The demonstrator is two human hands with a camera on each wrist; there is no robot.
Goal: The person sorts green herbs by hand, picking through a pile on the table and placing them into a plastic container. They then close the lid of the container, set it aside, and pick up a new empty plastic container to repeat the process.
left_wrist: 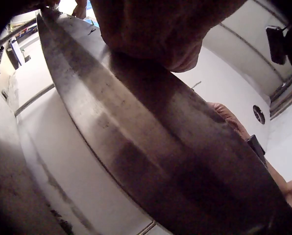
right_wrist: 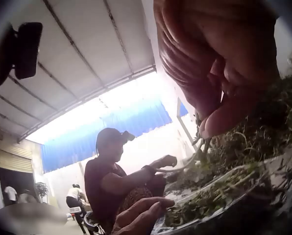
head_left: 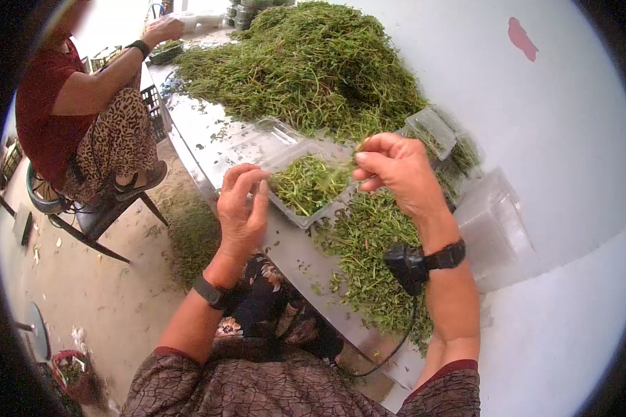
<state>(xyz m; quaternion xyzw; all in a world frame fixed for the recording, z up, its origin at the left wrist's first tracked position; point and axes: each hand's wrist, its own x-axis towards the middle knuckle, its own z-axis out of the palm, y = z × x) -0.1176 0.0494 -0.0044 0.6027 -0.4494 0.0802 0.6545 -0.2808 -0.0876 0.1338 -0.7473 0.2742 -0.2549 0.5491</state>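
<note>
Head view shows the right hand (head_left: 407, 174) pinching a small sprig (right_wrist: 205, 147) between thumb and forefinger, just above the tub (head_left: 304, 223). The left hand (head_left: 242, 208) is at the tub's opposite side, its fingers loosely bent with nothing visible in their grasp; whether they touch the rim, one cannot tell. The left wrist view is mostly filled by the dark table and does not settle it.

The tub sits open on the table (head_left: 300, 266), between the two hands, with green sprigs (head_left: 306, 184) lying inside. A large heap (head_left: 313, 66) rises beyond it, and a looser pile (head_left: 375, 240) spreads beside it, under the right forearm.

The step in hand looks like filling the tub, or picking through what goes in, sprig by sprig. If the sprig is sound, the next move calls for lowering it over the greens and parting thumb and forefinger, keeping stems inside the rim. The left hand could steady the wall meanwhile. Stems caught over the edge would probably hinder closing, and pressing hard might bruise the leaves.
</note>
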